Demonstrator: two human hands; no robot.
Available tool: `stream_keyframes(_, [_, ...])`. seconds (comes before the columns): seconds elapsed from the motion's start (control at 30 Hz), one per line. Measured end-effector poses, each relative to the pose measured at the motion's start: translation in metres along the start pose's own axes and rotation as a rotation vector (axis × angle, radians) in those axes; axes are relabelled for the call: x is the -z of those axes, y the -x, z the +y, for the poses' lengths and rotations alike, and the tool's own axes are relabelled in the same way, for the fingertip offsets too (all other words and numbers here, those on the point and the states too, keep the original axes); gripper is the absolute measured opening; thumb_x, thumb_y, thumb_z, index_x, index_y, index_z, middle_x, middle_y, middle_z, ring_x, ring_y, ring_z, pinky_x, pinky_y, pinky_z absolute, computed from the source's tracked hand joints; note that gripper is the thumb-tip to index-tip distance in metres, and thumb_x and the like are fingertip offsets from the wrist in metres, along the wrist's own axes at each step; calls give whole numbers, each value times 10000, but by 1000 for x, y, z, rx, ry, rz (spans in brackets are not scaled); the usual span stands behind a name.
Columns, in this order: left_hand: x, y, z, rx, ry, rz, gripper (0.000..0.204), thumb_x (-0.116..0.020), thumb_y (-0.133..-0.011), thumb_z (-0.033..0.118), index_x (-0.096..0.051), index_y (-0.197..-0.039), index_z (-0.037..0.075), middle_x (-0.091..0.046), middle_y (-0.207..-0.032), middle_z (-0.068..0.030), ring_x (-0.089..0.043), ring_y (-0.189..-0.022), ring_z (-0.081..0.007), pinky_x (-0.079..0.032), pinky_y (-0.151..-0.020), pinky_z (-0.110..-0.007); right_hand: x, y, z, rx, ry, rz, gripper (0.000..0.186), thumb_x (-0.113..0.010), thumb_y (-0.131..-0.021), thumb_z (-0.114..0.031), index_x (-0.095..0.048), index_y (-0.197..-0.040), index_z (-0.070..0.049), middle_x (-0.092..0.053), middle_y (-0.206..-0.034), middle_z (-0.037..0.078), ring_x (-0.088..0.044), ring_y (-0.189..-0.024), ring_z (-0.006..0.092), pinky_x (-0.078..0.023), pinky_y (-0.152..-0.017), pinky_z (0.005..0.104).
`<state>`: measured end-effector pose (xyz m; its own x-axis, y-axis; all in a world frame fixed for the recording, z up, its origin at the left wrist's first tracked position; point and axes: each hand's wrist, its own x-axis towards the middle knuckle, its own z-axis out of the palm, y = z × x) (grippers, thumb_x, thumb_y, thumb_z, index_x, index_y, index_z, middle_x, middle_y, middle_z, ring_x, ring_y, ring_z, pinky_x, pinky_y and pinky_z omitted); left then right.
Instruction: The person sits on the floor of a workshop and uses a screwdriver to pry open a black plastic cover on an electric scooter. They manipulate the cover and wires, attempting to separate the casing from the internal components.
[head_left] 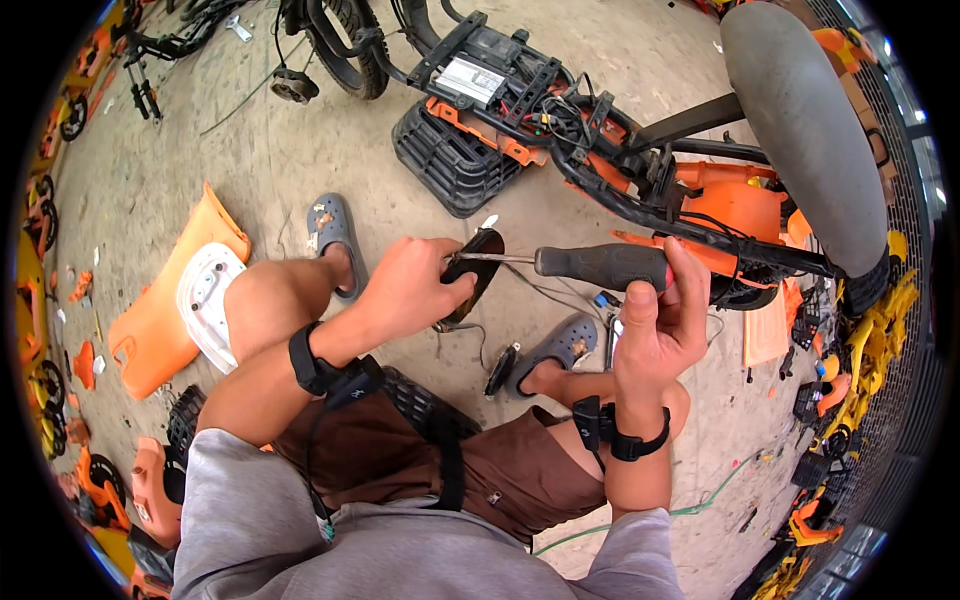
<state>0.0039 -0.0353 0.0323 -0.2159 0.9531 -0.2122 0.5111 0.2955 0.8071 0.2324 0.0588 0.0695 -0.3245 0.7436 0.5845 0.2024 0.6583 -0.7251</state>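
Note:
A dark oblong part (478,275) with a thin cable hanging below it is pinched in my left hand (415,280), in front of my knees. My right hand (660,335) grips a screwdriver (600,265) by the end of its black handle. The shaft points left, and its tip meets the upper part of the dark piece, close to my left fingertips. Whether a screw sits under the tip I cannot tell. Below lies a second small black part (502,369) on the floor, beside my grey clog (565,350).
Ahead stands a partly stripped vehicle frame (560,130) with exposed wiring, a black basket (455,160) and a long grey seat (800,130). An orange panel (160,330) with a white piece (212,300) lies left. Yellow and orange parts (870,350) pile up along the right.

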Motion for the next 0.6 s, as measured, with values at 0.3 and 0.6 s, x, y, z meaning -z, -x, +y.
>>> stream_keyframes(0.3, [4, 3, 0, 48, -8, -1, 317, -684, -808, 206, -669, -971, -65, -584, -582, -178, -578, -526, -308, -457, -536, -409, -3, 6, -3, -41, -145, -20, 412, -663, -909, -85, -577, -1290, 44, -576, -1273, 232, -602, -758, 138, -485, -601, 223])
stream_keyframes(0.6, [2, -1, 0, 42, -29, 8, 319, -705, -810, 262, -701, -984, -5, -568, -558, -169, -561, -476, -267, -456, -511, -397, 0, -3, -9, -34, -219, -5, 345, -615, -890, 9, -622, -1235, 14, -589, -1265, 152, -653, -931, 182, -521, -643, 236])
